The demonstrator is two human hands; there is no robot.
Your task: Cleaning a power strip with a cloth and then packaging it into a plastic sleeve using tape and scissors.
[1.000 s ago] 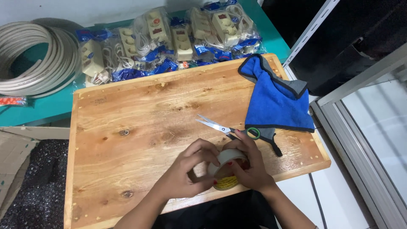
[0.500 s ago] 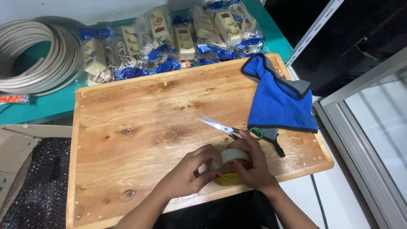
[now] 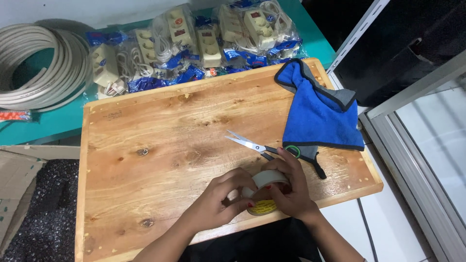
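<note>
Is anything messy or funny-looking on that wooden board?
A little. The blue cloth lies crumpled, with one edge hanging past the wooden board on the right side. The scissors lie open beside it. Both hands, left hand and right hand, hold the tape roll. Nothing looks spilled or broken.

- Our right hand point(image 3: 290, 190) and left hand point(image 3: 221, 204) wrap the tape roll point(image 3: 264, 180), so we see only its pale top arc and a yellow patch below; whether a loose end is lifted, we cannot tell.
- The scissors point(image 3: 264, 148) lose part of one handle behind our right fingers point(image 3: 286, 157).
- The blue cloth point(image 3: 320, 109) covers the board's point(image 3: 160, 145) far right corner.
- The cable coil point(image 3: 36, 68) is cut off by the left edge.
- The bagged power strips point(image 3: 194, 41) run off the top; their labels are too small to tell.
- Our forearms leave by the bottom edge.
</note>
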